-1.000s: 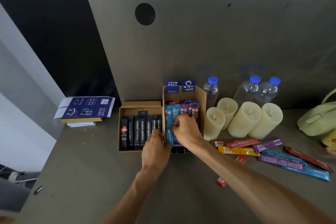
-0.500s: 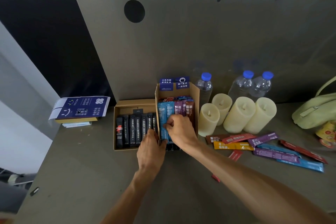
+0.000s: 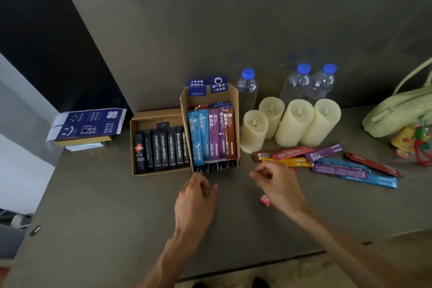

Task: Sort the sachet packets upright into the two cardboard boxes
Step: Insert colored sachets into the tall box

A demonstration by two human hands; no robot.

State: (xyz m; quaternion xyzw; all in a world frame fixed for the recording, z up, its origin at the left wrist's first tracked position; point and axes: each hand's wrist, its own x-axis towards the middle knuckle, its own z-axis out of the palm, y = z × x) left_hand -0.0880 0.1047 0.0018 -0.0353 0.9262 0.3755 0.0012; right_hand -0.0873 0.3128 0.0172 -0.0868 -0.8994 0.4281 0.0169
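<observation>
Two cardboard boxes stand side by side on the grey table. The low left box (image 3: pixel 134 145) holds a row of black sachets (image 3: pixel 163 148). The taller right box (image 3: pixel 235 100) holds blue, purple and brown sachets (image 3: pixel 211 133) standing upright. Several loose coloured sachets (image 3: pixel 336 163) lie flat to the right. My left hand (image 3: pixel 196 201) hovers just in front of the tall box, fingers loosely curled, holding nothing. My right hand (image 3: pixel 278 184) hangs above the table between the box and the loose pile, fingers relaxed and empty. A small red sachet (image 3: pixel 264 200) peeks out under it.
Several cream candles (image 3: pixel 294 121) and three water bottles (image 3: pixel 297 82) stand behind the loose sachets. A green bag (image 3: pixel 397 110) lies at the far right. A blue printed booklet stack (image 3: pixel 88 124) sits at the left. The table's front edge runs below my arms.
Both hands have let go of the blue sachet and the tall box and pulled back toward me. The right hand has shifted right, toward the loose sachets.
</observation>
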